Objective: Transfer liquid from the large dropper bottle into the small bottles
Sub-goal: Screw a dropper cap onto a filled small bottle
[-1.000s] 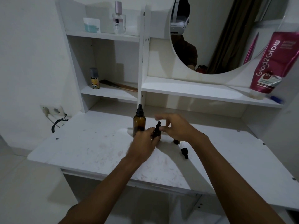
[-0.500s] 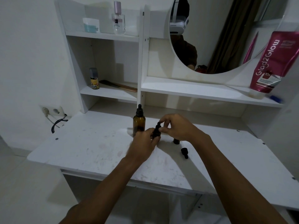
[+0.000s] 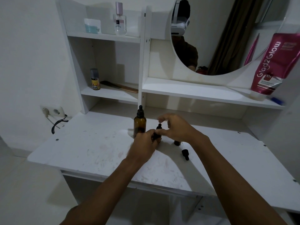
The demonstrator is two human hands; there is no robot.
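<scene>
The large amber dropper bottle (image 3: 139, 123) stands capped on the white desk (image 3: 90, 148), just left of my hands. My left hand (image 3: 144, 144) is wrapped around a small dark bottle (image 3: 157, 135) whose black dropper cap (image 3: 159, 127) sticks up above my fingers. My right hand (image 3: 176, 127) hovers at that cap, thumb and forefinger close around its base, other fingers spread. A second small bottle (image 3: 177, 142) stands uncapped under my right wrist, mostly hidden. Its dropper cap with glass pipette (image 3: 185, 153) lies flat on the desk beside it.
Shelves rise behind the desk with a perfume bottle (image 3: 119, 19), a white jar (image 3: 92, 25), a small spray can (image 3: 95, 79) and a comb (image 3: 119, 86). A pink tube (image 3: 274, 65) leans at the right by the round mirror (image 3: 224, 34). A wall socket with cable (image 3: 53, 112) sits left.
My right hand's fingers have shifted on the small bottle's cap, from spread above it to pinching near its base. The left hand and the bottles have stayed in place.
</scene>
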